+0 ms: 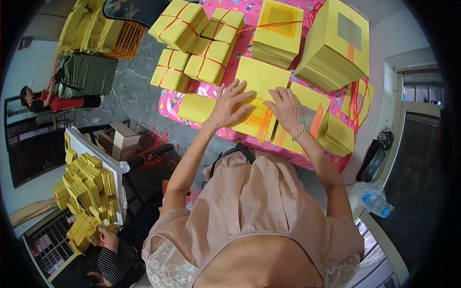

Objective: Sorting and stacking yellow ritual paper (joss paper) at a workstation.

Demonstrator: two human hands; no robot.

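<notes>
left hand [229,106] and right hand [287,111] rest unclamped on yellow paper [264,77] by the table [169,104] front edge. left-edge bundles [201,67] are tied (done, seemingly); the far-right-corner stack [317,65] looks untied.

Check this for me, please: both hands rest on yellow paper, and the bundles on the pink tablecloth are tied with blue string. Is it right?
Not fully: the head view shows that the string on the bundles is red, not blue. The left hand and right hand do rest on yellow paper.
</notes>
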